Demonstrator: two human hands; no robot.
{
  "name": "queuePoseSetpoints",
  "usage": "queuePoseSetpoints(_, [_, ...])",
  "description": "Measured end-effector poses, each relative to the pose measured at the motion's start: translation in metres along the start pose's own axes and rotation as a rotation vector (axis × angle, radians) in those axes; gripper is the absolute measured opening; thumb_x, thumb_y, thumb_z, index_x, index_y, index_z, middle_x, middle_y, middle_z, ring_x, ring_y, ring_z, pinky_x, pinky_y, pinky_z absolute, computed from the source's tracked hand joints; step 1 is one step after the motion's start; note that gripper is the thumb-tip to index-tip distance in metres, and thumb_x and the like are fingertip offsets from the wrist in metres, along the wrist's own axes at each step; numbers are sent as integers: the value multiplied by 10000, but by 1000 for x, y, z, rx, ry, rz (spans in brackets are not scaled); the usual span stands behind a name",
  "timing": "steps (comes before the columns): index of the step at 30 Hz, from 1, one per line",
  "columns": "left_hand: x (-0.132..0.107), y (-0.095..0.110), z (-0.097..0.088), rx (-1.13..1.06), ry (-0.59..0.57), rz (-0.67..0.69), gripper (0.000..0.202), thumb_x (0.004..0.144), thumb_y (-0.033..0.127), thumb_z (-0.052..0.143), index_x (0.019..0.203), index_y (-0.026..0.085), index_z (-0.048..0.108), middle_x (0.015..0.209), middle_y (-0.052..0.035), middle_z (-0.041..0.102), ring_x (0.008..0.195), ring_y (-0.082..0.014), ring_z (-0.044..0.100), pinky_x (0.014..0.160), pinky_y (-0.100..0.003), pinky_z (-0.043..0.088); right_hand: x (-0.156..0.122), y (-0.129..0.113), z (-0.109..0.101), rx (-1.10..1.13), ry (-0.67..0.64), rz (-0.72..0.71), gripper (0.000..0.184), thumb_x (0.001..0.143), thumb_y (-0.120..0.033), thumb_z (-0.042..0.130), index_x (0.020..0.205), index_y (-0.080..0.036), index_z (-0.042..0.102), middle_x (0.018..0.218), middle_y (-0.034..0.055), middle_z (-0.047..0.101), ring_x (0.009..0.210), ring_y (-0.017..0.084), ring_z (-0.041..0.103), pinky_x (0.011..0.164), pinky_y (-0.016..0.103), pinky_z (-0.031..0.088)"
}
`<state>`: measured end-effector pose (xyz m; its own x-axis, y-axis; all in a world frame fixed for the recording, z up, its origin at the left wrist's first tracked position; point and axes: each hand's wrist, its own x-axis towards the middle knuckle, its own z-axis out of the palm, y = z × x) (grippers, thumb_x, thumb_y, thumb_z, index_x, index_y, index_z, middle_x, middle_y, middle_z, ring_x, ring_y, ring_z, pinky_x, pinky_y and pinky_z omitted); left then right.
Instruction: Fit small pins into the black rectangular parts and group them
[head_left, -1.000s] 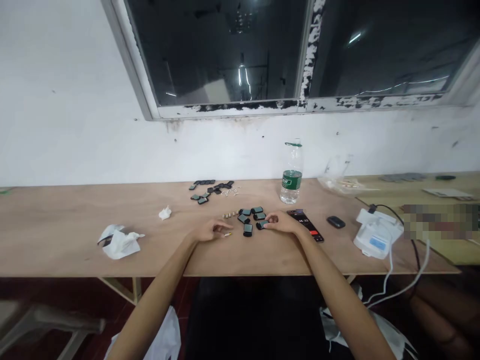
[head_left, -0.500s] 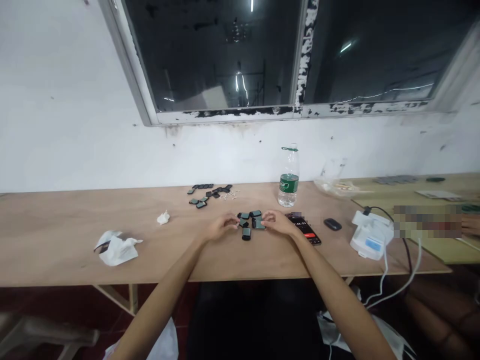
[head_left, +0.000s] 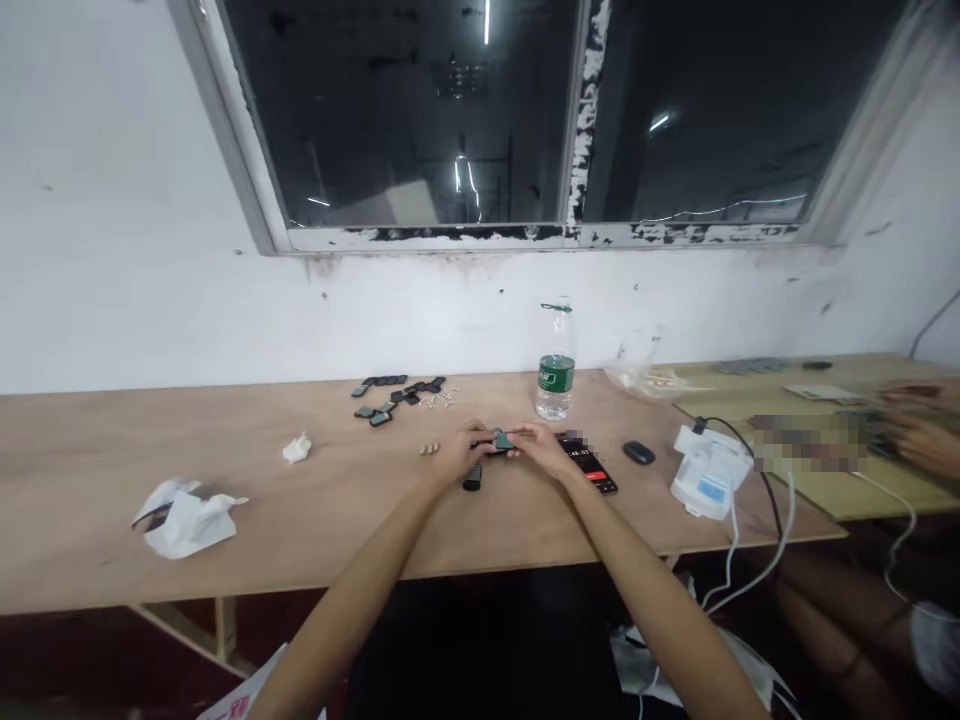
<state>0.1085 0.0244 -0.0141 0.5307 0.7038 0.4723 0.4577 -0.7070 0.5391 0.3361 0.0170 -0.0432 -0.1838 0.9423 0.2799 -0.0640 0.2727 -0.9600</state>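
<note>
My left hand point(head_left: 459, 456) and my right hand point(head_left: 541, 450) are close together over the table, fingers closed around small flat black pieces with a grey-green face point(head_left: 502, 440). Fingers cover part of them, so how many are held there is unclear. Just below my left hand lies a separate small black piece point(head_left: 472, 478). A few tiny metallic-looking bits point(head_left: 429, 449) sit to the left of that hand. Farther back is a loose cluster of similar black pieces point(head_left: 381, 419), with small pale bits point(head_left: 437, 399) beside it.
A water bottle point(head_left: 555, 385) stands behind my right hand. Beside that forearm lie a phone point(head_left: 600, 476) and a black mouse-like object point(head_left: 639, 453). Farther right are a white box with cables point(head_left: 709, 480) and another person's hands point(head_left: 926, 440). Crumpled tissues point(head_left: 195, 522) lie left.
My hands have come together around the black pieces, which earlier lay spread between them. Tiny metallic bits now show left of my left hand. The whole view has shifted slightly to the right.
</note>
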Motion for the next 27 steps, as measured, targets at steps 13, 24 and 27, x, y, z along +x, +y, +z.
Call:
queuePoseSetpoints(13, [2, -9, 14, -607, 48, -445, 388, 598, 269, 964, 901, 174, 741, 877, -72, 781, 853, -243, 745, 774, -344, 592, -5, -7, -1, -3, -96, 24, 445, 727, -527, 877, 977, -175, 768, 802, 47, 769, 669, 205, 714, 728, 360, 588])
queuePoseSetpoints(24, [-4, -37, -17, -92, 171, -169, 226, 859, 411, 748, 944, 203, 774, 1008, -78, 766, 925, -245, 701, 815, -355, 556, -6, -8, -15, -322, -133, 59, 245, 746, -378, 792, 869, -167, 779, 828, 57, 771, 737, 199, 694, 705, 297, 538])
queuePoseSetpoints(27, [-11, -60, -36, 6, 219, -271, 160, 877, 326, 694, 854, 180, 757, 925, -94, 758, 918, -252, 697, 865, -383, 559, -8, -8, -19, -456, -222, 67, 174, 769, -313, 750, 854, -166, 790, 812, 53, 775, 754, 197, 688, 732, 290, 523])
